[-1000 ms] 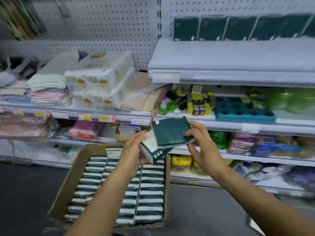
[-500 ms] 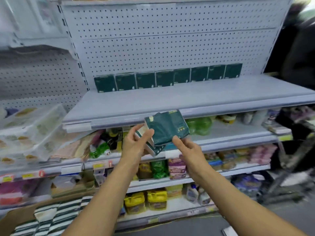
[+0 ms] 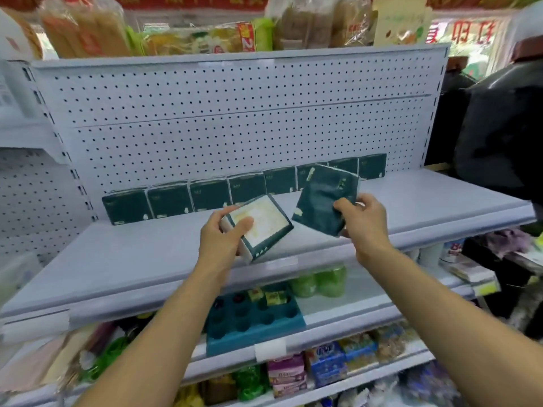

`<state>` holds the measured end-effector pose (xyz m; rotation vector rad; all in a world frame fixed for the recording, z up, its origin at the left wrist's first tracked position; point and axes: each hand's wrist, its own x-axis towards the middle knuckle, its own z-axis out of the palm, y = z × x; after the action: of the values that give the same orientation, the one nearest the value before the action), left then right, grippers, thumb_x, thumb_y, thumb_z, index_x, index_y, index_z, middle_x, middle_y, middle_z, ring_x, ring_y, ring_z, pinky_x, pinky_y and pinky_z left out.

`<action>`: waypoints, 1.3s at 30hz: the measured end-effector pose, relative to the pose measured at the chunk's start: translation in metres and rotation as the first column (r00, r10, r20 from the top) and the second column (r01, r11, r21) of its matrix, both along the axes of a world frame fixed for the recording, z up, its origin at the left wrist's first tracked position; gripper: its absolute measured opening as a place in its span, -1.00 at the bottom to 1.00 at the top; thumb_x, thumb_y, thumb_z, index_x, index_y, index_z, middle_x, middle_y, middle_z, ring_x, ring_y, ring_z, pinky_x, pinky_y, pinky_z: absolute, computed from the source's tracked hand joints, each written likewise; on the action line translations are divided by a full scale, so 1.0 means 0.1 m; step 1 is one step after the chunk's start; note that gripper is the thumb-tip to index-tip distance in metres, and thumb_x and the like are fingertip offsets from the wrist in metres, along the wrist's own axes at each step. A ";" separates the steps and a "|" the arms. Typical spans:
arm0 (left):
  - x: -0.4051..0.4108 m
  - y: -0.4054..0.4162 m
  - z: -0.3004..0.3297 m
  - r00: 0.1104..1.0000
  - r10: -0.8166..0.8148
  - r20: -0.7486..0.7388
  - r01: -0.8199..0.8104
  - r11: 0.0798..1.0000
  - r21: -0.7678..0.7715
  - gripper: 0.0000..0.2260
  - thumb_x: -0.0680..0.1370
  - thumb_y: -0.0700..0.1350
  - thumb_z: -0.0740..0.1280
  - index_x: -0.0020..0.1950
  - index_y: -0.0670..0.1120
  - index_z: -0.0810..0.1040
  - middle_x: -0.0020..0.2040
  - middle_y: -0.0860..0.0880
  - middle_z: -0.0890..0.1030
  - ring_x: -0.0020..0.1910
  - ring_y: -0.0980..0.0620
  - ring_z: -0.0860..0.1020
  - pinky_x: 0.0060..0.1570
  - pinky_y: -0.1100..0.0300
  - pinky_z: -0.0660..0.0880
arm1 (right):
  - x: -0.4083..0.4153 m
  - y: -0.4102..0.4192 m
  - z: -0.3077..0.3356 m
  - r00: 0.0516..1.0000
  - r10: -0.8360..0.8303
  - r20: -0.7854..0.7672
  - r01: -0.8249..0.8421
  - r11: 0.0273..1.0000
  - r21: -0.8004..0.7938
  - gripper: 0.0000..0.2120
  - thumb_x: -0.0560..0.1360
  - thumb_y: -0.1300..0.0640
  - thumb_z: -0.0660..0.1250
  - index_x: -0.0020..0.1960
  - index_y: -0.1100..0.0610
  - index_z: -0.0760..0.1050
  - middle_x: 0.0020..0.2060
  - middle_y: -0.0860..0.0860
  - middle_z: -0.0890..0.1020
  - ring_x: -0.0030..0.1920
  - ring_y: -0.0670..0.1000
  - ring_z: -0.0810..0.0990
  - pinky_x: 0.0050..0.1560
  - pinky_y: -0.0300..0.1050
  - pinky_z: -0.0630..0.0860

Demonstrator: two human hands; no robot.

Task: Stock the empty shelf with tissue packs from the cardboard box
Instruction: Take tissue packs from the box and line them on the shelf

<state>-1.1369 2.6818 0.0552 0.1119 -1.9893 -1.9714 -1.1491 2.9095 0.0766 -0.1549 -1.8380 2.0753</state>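
A grey shelf (image 3: 147,259) with a pegboard back carries a row of several dark green tissue packs (image 3: 205,195) standing against the back wall. My left hand (image 3: 223,239) grips one tissue pack (image 3: 263,224) with its pale face turned up, above the shelf's front half. My right hand (image 3: 363,221) holds a second dark green tissue pack (image 3: 320,201), tilted, in front of the right part of the row. The two held packs are apart. The cardboard box is out of view.
Lower shelves hold a teal tray (image 3: 252,321), green bottles (image 3: 320,282) and small coloured packs (image 3: 329,365). Bagged goods (image 3: 188,39) sit on top of the shelving unit. A dark bulky shape (image 3: 499,136) stands at the right.
My view has risen from the box to the grey shelf. My hands have lifted and separated the two packs, the right one moving toward the row at the back.
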 end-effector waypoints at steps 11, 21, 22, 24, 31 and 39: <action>-1.48 -0.41 0.05 0.994 0.042 0.105 -0.034 0.996 -0.079 -0.64 0.51 -0.01 0.47 0.27 0.03 0.49 0.17 -0.06 0.59 0.03 -0.04 0.58 0.01 -0.03 0.50 | -1.67 0.01 0.10 0.997 0.049 -0.059 0.053 0.132 0.990 -0.76 0.56 -0.01 0.30 0.22 -0.07 0.49 0.09 -0.05 0.62 0.06 0.05 0.56 -0.07 -0.08 0.50; -1.87 -0.56 0.03 0.982 0.006 0.187 0.002 0.999 -0.046 -0.70 0.52 -0.07 0.46 0.22 0.03 0.52 0.03 -0.01 0.69 -0.03 -0.05 0.67 0.11 -0.16 0.58 | -2.44 -0.10 -0.18 0.982 0.167 -0.088 0.071 0.106 0.992 -0.56 0.54 0.15 0.32 0.40 -0.03 0.36 0.30 -0.05 0.44 0.28 0.02 0.34 0.05 -0.07 0.49; -1.89 -0.57 0.03 0.981 0.002 0.193 0.006 0.999 -0.041 -0.70 0.52 -0.07 0.46 0.22 0.03 0.52 0.02 0.00 0.69 -0.03 -0.04 0.68 0.12 -0.16 0.58 | -2.54 -0.13 -0.21 0.978 0.184 -0.098 0.075 0.127 0.989 -0.56 0.55 0.16 0.31 0.40 -0.03 0.36 0.31 -0.05 0.43 0.30 0.01 0.33 0.06 -0.06 0.50; -1.92 -0.58 0.01 0.978 -0.002 0.209 0.009 0.999 -0.037 -0.69 0.52 -0.06 0.46 0.23 0.03 0.52 0.01 0.01 0.70 -0.02 -0.04 0.68 0.13 -0.15 0.57 | -2.72 -0.20 -0.25 0.969 0.222 -0.111 0.077 0.157 0.985 -0.55 0.56 0.17 0.31 0.42 -0.01 0.36 0.35 -0.04 0.41 0.35 0.02 0.31 0.13 -0.04 0.50; -2.02 -0.54 -0.02 0.971 0.002 0.238 -0.001 1.000 -0.003 -0.75 0.53 -0.08 0.43 0.19 0.04 0.54 -0.05 0.05 0.72 -0.07 0.00 0.69 0.15 -0.17 0.56 | -3.21 -0.32 -0.29 0.922 0.335 -0.194 0.154 0.141 0.978 -0.55 0.53 0.17 0.35 0.40 0.06 0.40 0.38 -0.02 0.37 0.31 0.08 0.42 0.11 0.03 0.56; -2.03 -0.47 0.05 0.976 -0.019 0.218 0.014 1.000 0.026 -0.81 0.55 -0.08 0.41 0.15 0.05 0.56 -0.06 0.05 0.72 -0.03 -0.02 0.69 0.22 -0.19 0.51 | -3.43 -0.35 -0.36 0.868 0.397 -0.298 0.261 0.146 0.954 -0.41 0.44 0.17 0.45 0.42 0.10 0.36 0.43 0.06 0.34 0.32 0.18 0.40 0.28 0.09 0.42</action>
<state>-1.3403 2.6351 0.0597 0.3322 -2.1047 -2.0721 -1.4922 2.8747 0.0407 0.7877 -2.3965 0.3275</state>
